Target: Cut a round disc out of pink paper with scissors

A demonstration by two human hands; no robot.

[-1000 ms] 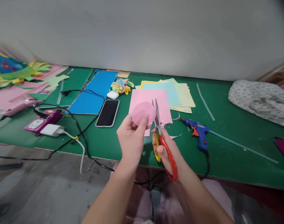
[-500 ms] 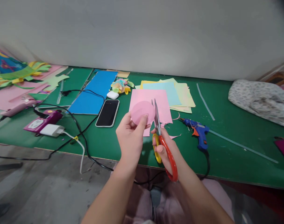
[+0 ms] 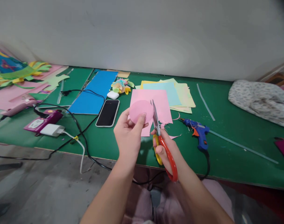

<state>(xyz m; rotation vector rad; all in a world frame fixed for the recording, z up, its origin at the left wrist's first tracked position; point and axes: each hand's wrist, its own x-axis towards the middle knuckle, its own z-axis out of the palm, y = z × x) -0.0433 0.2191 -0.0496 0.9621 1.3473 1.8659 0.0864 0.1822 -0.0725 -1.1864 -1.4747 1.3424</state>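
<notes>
My left hand pinches a round pink paper disc at its lower edge, thumb on top. Scissors with one red and one yellow handle loop are in my right hand, thumb and fingers through the loops. Their blades point away from me, slightly apart, close to the disc's right edge; whether they touch it I cannot tell. Beneath both hands lies a square pink sheet with a ragged lower edge and curled pink offcuts near it.
Right of my hands lies a blue glue gun with a long glue stick. On the left are a phone, a white earbud case, a paper flower, a blue board, and a purple power strip with trailing cords.
My left hand and the pink disc have shifted slightly left. The scissor blades have tilted a little left, and the right hand has barely moved.
</notes>
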